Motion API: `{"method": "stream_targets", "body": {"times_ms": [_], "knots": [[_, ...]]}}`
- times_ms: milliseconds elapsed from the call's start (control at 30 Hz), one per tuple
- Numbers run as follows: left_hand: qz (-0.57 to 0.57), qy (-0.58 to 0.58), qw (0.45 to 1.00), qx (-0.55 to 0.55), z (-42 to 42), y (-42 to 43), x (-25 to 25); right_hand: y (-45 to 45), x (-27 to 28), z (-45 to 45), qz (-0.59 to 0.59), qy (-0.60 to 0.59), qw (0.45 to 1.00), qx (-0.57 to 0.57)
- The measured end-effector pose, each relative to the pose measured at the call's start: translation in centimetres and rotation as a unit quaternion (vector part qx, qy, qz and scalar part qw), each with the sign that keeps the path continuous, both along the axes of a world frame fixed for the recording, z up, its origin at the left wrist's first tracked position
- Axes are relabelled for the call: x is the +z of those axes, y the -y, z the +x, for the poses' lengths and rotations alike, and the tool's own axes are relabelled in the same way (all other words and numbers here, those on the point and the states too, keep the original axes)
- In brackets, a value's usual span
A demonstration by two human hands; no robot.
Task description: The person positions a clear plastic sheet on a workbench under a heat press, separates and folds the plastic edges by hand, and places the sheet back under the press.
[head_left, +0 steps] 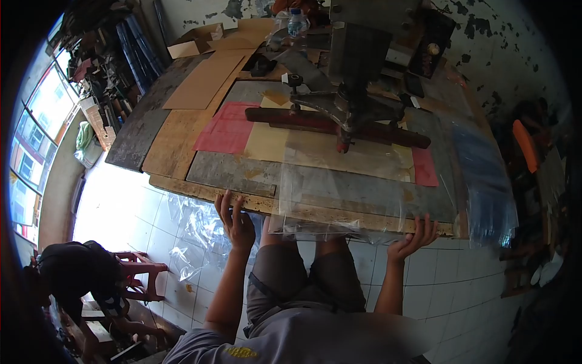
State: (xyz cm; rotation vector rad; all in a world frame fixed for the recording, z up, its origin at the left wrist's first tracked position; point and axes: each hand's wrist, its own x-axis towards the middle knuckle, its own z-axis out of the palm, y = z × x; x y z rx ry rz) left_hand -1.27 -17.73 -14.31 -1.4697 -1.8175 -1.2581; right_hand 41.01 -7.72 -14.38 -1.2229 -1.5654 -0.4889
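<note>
One worktable (pixel 176 136) bore one metal press (pixel 348 112). One clear plastic sheet (pixel 339 194) overhung the table's near edge, between two hands. Beyond lay two pink patches (pixel 224 127). Left hand (pixel 236 229) and right hand (pixel 415 239), both open, touched that edge with fingertips.

Both hands (pixel 237 229) (pixel 414 239) apart, fingers upward, forearms raised.

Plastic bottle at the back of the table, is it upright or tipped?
Upright: the bottle stands with its blue cap on top.
</note>
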Motion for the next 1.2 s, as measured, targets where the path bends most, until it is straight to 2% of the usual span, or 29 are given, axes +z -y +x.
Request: {"method": "stream_targets", "body": {"times_ms": [1200], "knots": [[0.01, -0.022, 0.999, 0.023, -0.2, -0.7, -1.3, -0.3, 0.1, 0.0, 0.023, 0.003, 1.0, 0.009]]}}
